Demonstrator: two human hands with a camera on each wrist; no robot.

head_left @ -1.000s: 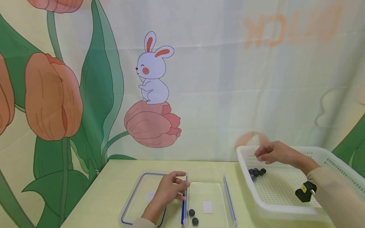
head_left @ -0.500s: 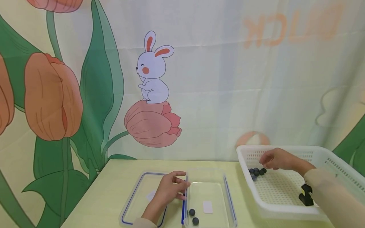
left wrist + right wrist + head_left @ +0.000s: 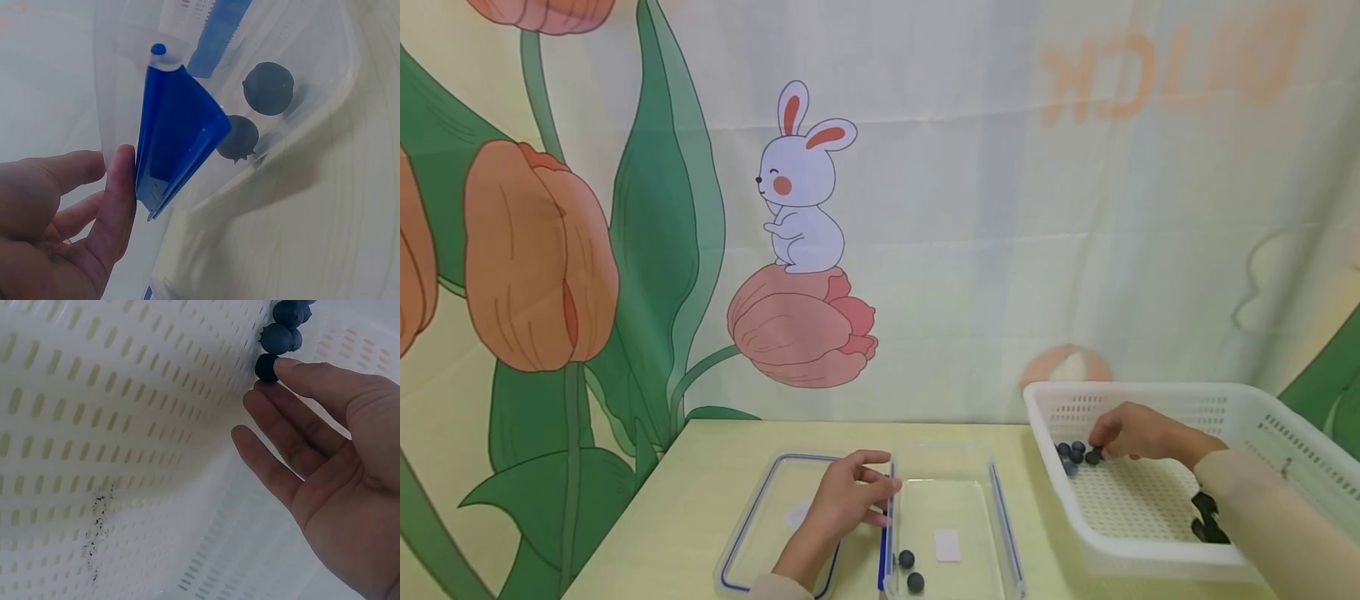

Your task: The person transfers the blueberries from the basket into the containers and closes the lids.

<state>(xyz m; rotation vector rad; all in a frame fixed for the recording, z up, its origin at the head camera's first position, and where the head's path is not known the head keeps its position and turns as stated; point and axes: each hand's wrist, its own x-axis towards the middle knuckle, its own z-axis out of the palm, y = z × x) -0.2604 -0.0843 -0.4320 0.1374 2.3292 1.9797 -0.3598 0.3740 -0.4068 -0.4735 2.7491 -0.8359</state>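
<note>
My left hand [image 3: 846, 500] holds the near-left wall of a clear plastic food container [image 3: 955, 492], its fingertips at the rim beside a blue clip flap [image 3: 178, 131]. Two dark blueberries [image 3: 907, 559] lie inside the container, close to that wall. Over to the right, my right hand [image 3: 1138, 432] reaches down into a white plastic basket [image 3: 1093, 537]. Between thumb and forefinger it pinches a dark blueberry [image 3: 267, 367], the last in a small cluster. Several other blueberries [image 3: 276, 339] sit right beside it, in the basket's back left corner.
The container's lid [image 3: 767, 533], with a blue seal, lies on the table [image 3: 700, 475] to the left, partly under the left forearm. A pale label [image 3: 947, 546] shows in the container. A printed curtain [image 3: 940, 250] hangs behind the table.
My right hand has lowered from above the basket to the blueberries, and its thumb and forefinger now pinch one. The left hand stays in place on the container.
</note>
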